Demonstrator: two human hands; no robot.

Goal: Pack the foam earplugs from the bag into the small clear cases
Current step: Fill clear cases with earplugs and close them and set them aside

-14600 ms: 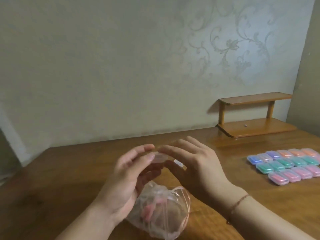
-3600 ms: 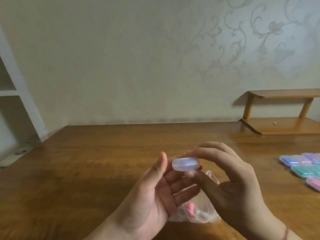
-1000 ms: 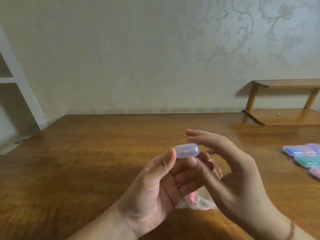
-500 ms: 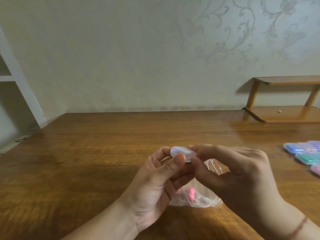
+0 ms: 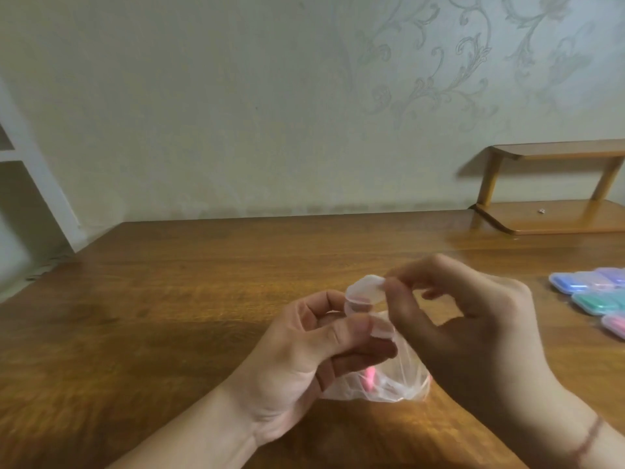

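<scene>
A small clear case (image 5: pixel 364 294) is held above the wooden table (image 5: pixel 169 299) between both hands, its lid swung up. My left hand (image 5: pixel 304 360) grips the case's lower half with thumb and fingers. My right hand (image 5: pixel 473 330) pinches the raised lid at its right edge. Beneath the hands lies a clear plastic bag (image 5: pixel 389 384) holding pink foam earplugs (image 5: pixel 370 375); the hands hide most of it.
Closed cases (image 5: pixel 595 296) filled with blue, green and pink earplugs lie in rows at the right edge. A small wooden shelf (image 5: pixel 554 187) stands at the back right against the wall. A white shelf unit (image 5: pixel 20 170) is at the far left.
The case was closed in both hands half a second ago; now its lid is lifted open by my right hand. The hands sit slightly lower over the bag.
</scene>
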